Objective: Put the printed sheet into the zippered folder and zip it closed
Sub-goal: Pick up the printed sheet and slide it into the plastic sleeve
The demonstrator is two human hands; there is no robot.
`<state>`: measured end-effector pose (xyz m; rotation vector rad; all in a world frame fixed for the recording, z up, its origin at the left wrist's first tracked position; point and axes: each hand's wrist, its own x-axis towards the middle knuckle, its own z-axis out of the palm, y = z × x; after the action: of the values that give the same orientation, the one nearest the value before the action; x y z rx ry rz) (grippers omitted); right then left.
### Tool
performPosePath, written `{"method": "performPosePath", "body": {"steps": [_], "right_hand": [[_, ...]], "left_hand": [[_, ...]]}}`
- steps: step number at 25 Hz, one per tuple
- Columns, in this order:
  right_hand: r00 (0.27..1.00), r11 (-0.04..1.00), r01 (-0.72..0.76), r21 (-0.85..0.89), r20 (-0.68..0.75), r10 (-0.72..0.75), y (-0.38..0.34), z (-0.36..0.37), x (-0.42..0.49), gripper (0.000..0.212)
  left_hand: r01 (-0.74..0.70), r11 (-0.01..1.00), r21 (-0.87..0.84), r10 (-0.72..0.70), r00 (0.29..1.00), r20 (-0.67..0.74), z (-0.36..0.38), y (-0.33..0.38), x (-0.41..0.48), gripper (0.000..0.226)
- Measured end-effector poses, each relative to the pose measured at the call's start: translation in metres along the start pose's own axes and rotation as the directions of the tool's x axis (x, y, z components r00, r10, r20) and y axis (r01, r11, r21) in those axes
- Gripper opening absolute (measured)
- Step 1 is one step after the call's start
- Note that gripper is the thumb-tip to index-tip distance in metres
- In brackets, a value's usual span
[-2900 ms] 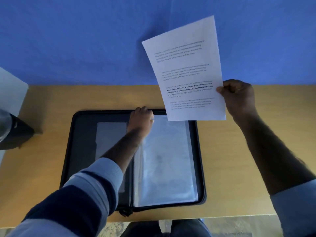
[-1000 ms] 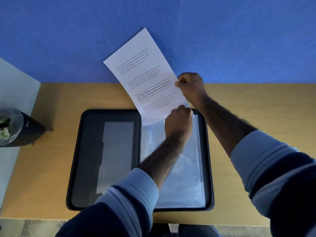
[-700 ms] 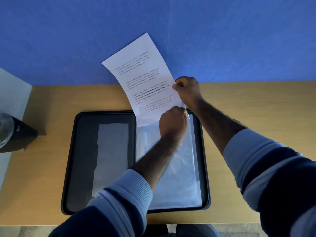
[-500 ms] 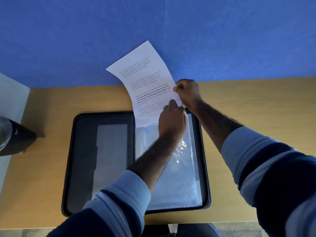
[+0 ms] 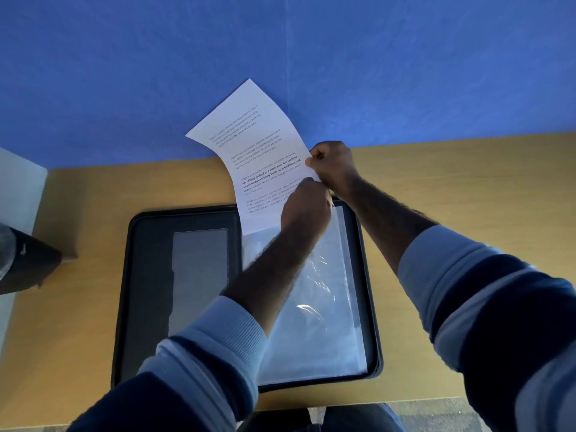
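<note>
While the right hand (image 5: 335,169) pinches the sheet (image 5: 258,151) by its right edge above the open folder (image 5: 124,275) and the left hand (image 5: 307,213) curls at the mouth of the plastic pocket (image 5: 314,332), its grip hidden, the bowed sheet may snag the lip and crease if fed askew.

Tan wooden table (image 5: 467,188), open black zippered folder (image 5: 149,275) lying flat on it — dark object (image 5: 28,266) at its left edge

Matt white paper sheet (image 5: 255,157), glossy crinkled plastic sleeve (image 5: 321,307), smooth wood table (image 5: 467,188)
</note>
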<state>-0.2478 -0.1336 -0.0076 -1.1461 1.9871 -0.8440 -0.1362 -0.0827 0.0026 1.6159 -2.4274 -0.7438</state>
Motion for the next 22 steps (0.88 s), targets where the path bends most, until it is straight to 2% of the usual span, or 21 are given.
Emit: {"method": "performPosePath", "body": {"steps": [3,6,11,15,18,20,22], "right_hand": [[1.0,0.999,-0.023,0.037,0.015,0.022,-0.003,0.0,0.001,0.008],[0.999,0.998,-0.034,0.052,0.038,0.032,-0.005,0.002,0.002,0.007],[0.996,0.994,-0.076,0.075,0.052,0.072,0.015,0.001,-0.008,0.019],[0.988,0.982,-0.133,0.136,0.102,0.119,0.027,-0.002,-0.017,0.005],[0.975,0.979,-0.142,0.145,0.194,0.113,0.028,-0.01,-0.017,0.012],[0.959,0.977,-0.165,0.135,0.255,0.127,0.029,-0.016,-0.019,0.005],[0.95,0.979,-0.162,0.12,0.287,0.122,0.033,-0.019,-0.018,0.014]], "left_hand": [[0.047,0.996,0.069,-0.047,0.999,-0.012,0.0,0.012,-0.005,0.025],[0.103,0.994,0.046,-0.1,0.993,-0.064,0.004,0.018,-0.014,0.026],[0.126,0.991,0.036,-0.12,0.983,-0.135,0.004,0.017,-0.018,0.025],[0.174,0.98,-0.093,-0.176,0.984,-0.023,-0.006,0.006,0.008,0.028],[0.176,0.962,-0.208,-0.16,0.983,0.093,-0.009,-0.001,0.019,0.02],[0.168,0.961,-0.218,-0.133,0.977,0.166,-0.007,-0.01,0.022,0.013],[0.136,0.977,-0.164,-0.096,0.968,0.233,-0.005,-0.027,0.022,0.009]]}}
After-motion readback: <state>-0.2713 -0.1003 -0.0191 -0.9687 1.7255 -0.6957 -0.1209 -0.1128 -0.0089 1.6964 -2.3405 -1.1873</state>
